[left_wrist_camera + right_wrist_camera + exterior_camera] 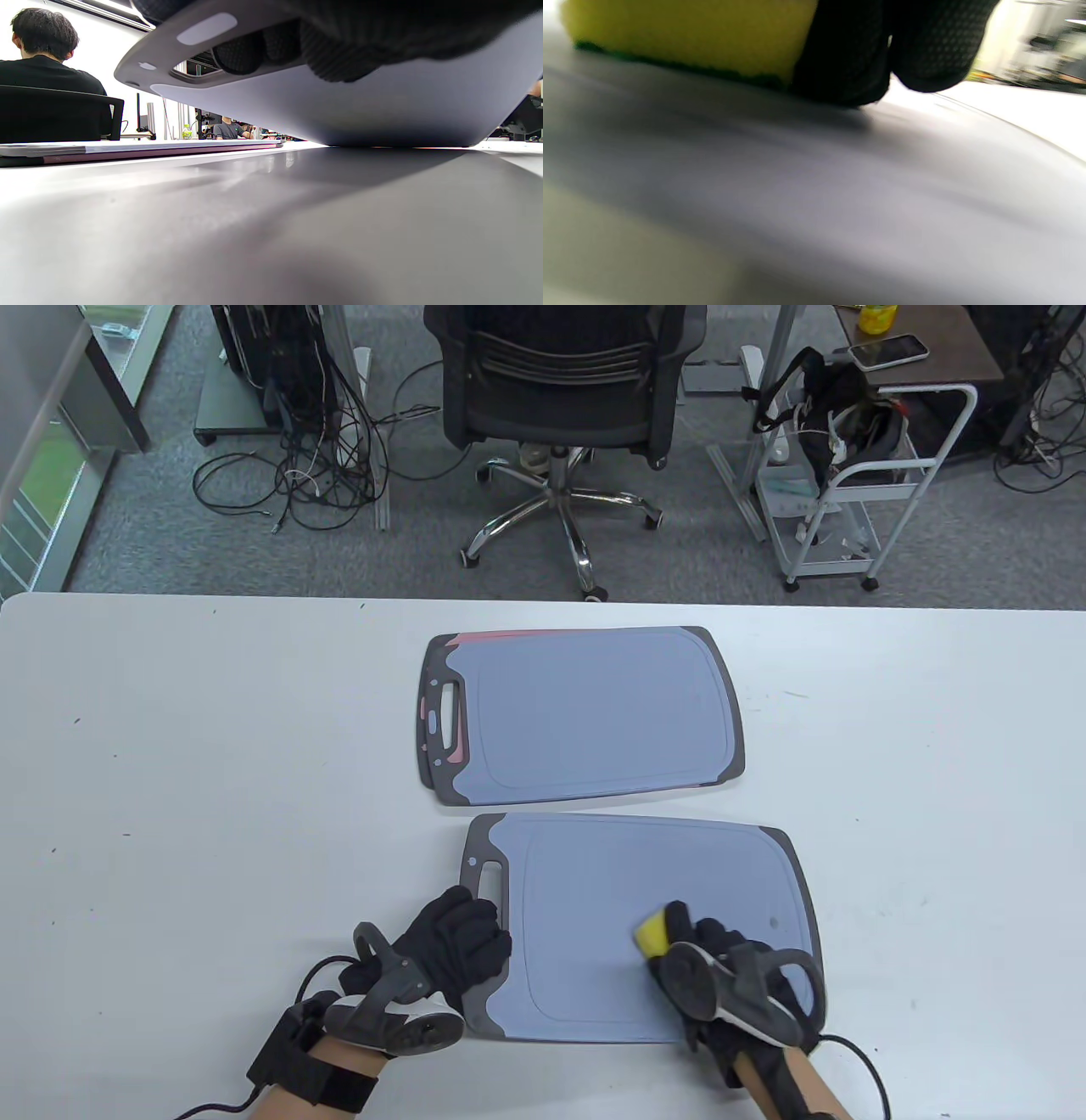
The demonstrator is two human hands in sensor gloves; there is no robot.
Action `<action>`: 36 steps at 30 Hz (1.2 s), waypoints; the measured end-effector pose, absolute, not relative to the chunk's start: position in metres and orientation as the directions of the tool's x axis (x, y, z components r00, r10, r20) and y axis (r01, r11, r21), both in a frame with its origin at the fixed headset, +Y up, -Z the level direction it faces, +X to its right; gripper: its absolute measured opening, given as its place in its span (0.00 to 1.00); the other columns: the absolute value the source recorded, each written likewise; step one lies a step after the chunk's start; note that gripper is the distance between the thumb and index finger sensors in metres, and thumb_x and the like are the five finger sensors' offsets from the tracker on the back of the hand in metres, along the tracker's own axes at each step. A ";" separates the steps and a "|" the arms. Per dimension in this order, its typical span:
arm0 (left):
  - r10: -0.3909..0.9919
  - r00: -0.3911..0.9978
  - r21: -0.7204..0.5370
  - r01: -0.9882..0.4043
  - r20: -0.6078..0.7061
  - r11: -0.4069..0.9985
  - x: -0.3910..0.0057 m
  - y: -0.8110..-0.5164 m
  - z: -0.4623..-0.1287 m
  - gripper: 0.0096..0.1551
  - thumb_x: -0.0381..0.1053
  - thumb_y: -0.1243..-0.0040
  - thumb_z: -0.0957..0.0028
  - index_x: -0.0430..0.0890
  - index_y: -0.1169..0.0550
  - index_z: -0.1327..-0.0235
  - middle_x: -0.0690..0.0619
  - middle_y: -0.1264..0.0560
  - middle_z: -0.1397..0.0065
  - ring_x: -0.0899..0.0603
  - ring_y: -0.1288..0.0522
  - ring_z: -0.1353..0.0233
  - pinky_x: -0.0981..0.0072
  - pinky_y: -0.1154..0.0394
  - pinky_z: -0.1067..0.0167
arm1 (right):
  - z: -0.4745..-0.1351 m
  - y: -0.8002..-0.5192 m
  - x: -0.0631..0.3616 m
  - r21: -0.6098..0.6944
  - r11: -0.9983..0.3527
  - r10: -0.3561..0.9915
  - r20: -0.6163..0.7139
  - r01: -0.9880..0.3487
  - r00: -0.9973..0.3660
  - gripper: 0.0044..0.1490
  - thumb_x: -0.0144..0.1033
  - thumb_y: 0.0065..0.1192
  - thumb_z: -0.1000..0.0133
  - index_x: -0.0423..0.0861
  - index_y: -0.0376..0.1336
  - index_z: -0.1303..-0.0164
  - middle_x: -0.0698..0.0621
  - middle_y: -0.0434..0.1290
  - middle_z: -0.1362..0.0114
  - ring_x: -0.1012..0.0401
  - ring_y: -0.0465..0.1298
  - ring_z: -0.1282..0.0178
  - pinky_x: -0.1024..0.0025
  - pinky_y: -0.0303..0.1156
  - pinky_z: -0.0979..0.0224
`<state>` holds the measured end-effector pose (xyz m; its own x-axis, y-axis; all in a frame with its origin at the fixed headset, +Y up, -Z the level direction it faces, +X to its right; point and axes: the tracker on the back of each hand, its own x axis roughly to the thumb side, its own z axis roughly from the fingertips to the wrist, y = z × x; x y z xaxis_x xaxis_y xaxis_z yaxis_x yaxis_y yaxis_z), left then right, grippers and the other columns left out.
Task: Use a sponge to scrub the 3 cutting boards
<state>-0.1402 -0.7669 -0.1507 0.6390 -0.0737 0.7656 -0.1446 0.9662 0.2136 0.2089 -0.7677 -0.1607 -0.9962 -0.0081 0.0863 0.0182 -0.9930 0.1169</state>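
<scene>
The sponge (pixel 652 934) sits on the near board (pixel 594 916), gripped by the right hand (pixel 721 967). The left hand (pixel 450 946) grips that board's handle end, lifting it off the table (pixel 170 780). Beyond the near board lies a stack (pixel 585 712) of boards.

A yellow sponge (pixel 687 36) with a dark green scrubbing layer underneath was seen pressed flat against the blurred grey-blue surface of a cutting board (pixel 814 203). Black gloved fingers (pixel 848 51) were curled against the sponge's right end, their tips touching the board. A curved groove was visible towards the right edge.
</scene>
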 end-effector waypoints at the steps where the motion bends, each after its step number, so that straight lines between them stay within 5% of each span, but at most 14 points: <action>1: -0.077 0.639 0.217 -0.143 0.765 0.966 -0.140 -0.767 -0.150 0.24 0.54 0.33 0.39 0.54 0.32 0.36 0.57 0.28 0.32 0.45 0.29 0.23 0.40 0.36 0.24 | -0.160 -0.771 0.233 0.126 -0.992 -0.004 0.003 0.005 -1.000 0.46 0.58 0.52 0.47 0.43 0.55 0.23 0.45 0.71 0.41 0.57 0.77 0.53 0.53 0.74 0.42; 4: -0.079 0.639 0.219 -0.144 0.765 0.965 -0.140 -0.767 -0.150 0.24 0.54 0.34 0.39 0.54 0.32 0.36 0.57 0.29 0.32 0.45 0.29 0.23 0.40 0.36 0.24 | -0.158 -0.777 0.274 0.153 -0.988 -0.022 -0.152 -0.001 -0.988 0.46 0.58 0.51 0.47 0.42 0.56 0.24 0.45 0.71 0.41 0.58 0.77 0.54 0.54 0.74 0.42; 7: -0.072 0.640 0.214 -0.147 0.765 0.966 -0.140 -0.767 -0.151 0.24 0.54 0.34 0.39 0.54 0.32 0.36 0.57 0.29 0.32 0.45 0.30 0.23 0.40 0.37 0.24 | -0.163 -0.774 0.259 0.134 -0.991 -0.042 -0.117 0.026 -0.992 0.46 0.56 0.53 0.47 0.38 0.57 0.25 0.42 0.73 0.43 0.56 0.78 0.55 0.53 0.75 0.44; 15: -0.073 0.640 0.213 -0.144 0.764 0.966 -0.140 -0.767 -0.150 0.24 0.54 0.33 0.39 0.54 0.32 0.36 0.57 0.28 0.32 0.45 0.29 0.23 0.40 0.36 0.24 | -0.148 -0.747 0.079 0.047 -0.998 -0.005 0.496 0.032 -0.868 0.46 0.59 0.52 0.47 0.41 0.56 0.24 0.45 0.72 0.42 0.59 0.77 0.55 0.55 0.75 0.42; 19: -0.086 0.640 0.224 -0.138 0.764 0.965 -0.140 -0.767 -0.149 0.24 0.54 0.33 0.40 0.54 0.32 0.36 0.57 0.28 0.32 0.45 0.29 0.23 0.40 0.36 0.24 | -0.138 -0.741 0.040 -0.001 -0.998 -0.046 0.599 0.056 -0.800 0.47 0.59 0.51 0.47 0.41 0.56 0.24 0.45 0.72 0.42 0.59 0.77 0.55 0.55 0.75 0.42; 24: -0.065 0.639 0.206 -0.149 0.766 0.967 -0.141 -0.767 -0.151 0.24 0.54 0.33 0.39 0.54 0.32 0.36 0.57 0.28 0.32 0.45 0.29 0.23 0.40 0.36 0.24 | -0.146 -0.750 0.096 0.046 -0.998 -0.018 0.458 0.043 -0.889 0.46 0.60 0.51 0.47 0.44 0.56 0.24 0.46 0.72 0.42 0.59 0.77 0.55 0.55 0.75 0.42; 32: -0.072 0.641 0.214 -0.145 0.764 0.966 -0.141 -0.766 -0.151 0.24 0.54 0.34 0.39 0.54 0.32 0.36 0.57 0.29 0.32 0.45 0.30 0.23 0.40 0.37 0.24 | -0.148 -0.779 0.267 0.091 -0.996 0.012 -0.090 -0.021 -0.996 0.46 0.59 0.52 0.47 0.42 0.56 0.24 0.45 0.72 0.42 0.59 0.77 0.56 0.55 0.75 0.44; 36: -0.074 0.641 0.216 -0.146 0.764 0.966 -0.141 -0.766 -0.151 0.24 0.54 0.34 0.39 0.54 0.32 0.36 0.57 0.29 0.32 0.45 0.30 0.23 0.40 0.37 0.24 | -0.156 -0.776 0.265 0.142 -0.990 0.007 -0.115 -0.024 -0.993 0.46 0.56 0.54 0.47 0.38 0.57 0.26 0.42 0.72 0.43 0.56 0.78 0.56 0.52 0.75 0.44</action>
